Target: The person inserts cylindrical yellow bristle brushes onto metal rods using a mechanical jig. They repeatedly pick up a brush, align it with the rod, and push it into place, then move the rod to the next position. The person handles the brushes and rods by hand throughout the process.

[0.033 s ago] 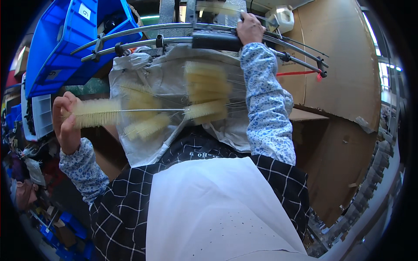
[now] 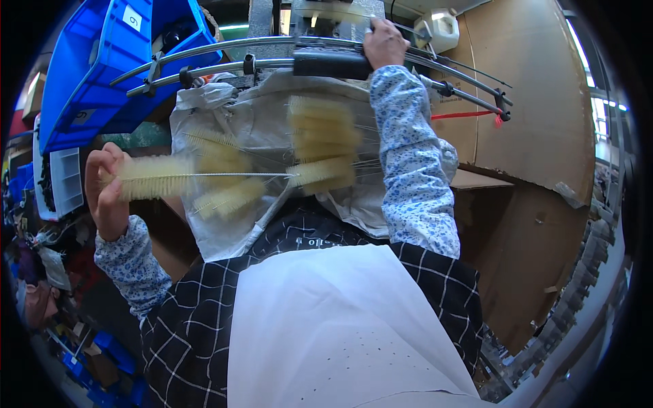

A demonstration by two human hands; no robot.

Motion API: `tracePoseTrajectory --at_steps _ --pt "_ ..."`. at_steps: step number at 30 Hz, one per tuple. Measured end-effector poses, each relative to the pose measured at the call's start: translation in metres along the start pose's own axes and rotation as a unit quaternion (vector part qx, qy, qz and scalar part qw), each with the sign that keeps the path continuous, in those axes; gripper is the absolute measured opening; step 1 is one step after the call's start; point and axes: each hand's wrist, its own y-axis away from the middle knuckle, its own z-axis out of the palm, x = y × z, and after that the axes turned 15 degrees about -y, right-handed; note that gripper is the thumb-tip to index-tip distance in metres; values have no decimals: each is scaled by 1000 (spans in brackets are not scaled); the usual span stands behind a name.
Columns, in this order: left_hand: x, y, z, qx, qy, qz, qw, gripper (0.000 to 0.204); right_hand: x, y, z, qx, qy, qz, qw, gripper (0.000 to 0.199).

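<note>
My left hand (image 2: 107, 194) is closed on the bristle end of a pale yellow bottle brush (image 2: 155, 178), whose thin wire stem runs right across the white cloth. More brushes of the same kind (image 2: 325, 132) lie in a pile over my lap, with others (image 2: 228, 197) to the left. My right hand (image 2: 386, 45) grips the right end of a black sliding carriage (image 2: 333, 62) riding on two curved-looking metal rails (image 2: 269, 63). Above the carriage a blurred yellowish brush shape (image 2: 333, 11) shows; what holds it is hidden.
Blue plastic bins (image 2: 95, 75) stand at the far left, beside a pale crate (image 2: 66, 180). Large cardboard sheets (image 2: 530, 95) rise on the right. A white jug (image 2: 445, 30) sits behind the rails. White cloth (image 2: 262, 102) covers the area below the rails.
My right hand and the black carriage have shifted slightly left along the rails. My left hand has moved a little to the right with the brush.
</note>
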Motion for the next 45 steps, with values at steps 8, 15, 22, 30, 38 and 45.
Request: tracePoseTrajectory --at_steps 8,15,22,30,38,45 --pt "4 -17 46 -53 -48 26 997 18 -56 3 26 3 -6 2 1000 27" --pt "4 -19 49 -56 -62 25 996 18 -22 3 6 -10 0 1 1000 26" --pt "-1 -16 43 -27 -37 5 999 22 60 -9 -26 -9 19 -8 1000 29" --pt "9 -43 58 -152 -59 50 985 18 112 -49 -66 -132 10 36 990 34" --pt "-5 -57 86 -209 -42 139 967 22 83 23 -174 -343 -282 66 894 40" --pt "-3 -43 169 -166 22 96 981 25 -58 109 -133 -502 -382 7 776 49"
